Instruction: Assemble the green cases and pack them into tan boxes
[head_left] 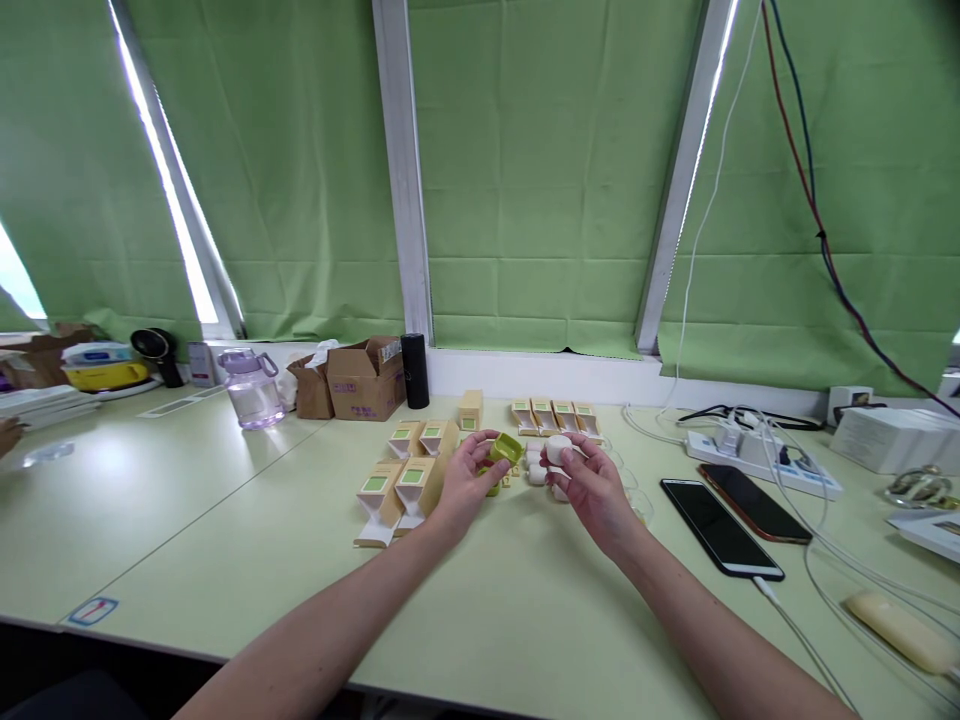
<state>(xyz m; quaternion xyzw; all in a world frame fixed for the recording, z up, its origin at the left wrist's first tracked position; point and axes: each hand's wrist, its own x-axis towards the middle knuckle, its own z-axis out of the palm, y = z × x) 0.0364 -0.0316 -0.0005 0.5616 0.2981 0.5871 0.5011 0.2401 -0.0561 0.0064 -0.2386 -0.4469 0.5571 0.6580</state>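
Observation:
My left hand is closed round a small green lid, held just above the pale green table. My right hand pinches a small white round jar at the same height, a little to the right of the lid. The two pieces are apart. Several small white jars lie on the table behind my hands. Open tan cartons with green labels stand left of my left hand, and a row of such cartons stands farther back.
Two phones lie at the right beside a white power strip with trailing cables. At the back left stand brown cardboard boxes, a black cylinder and a clear jug. Another person's hand shows at the far left edge.

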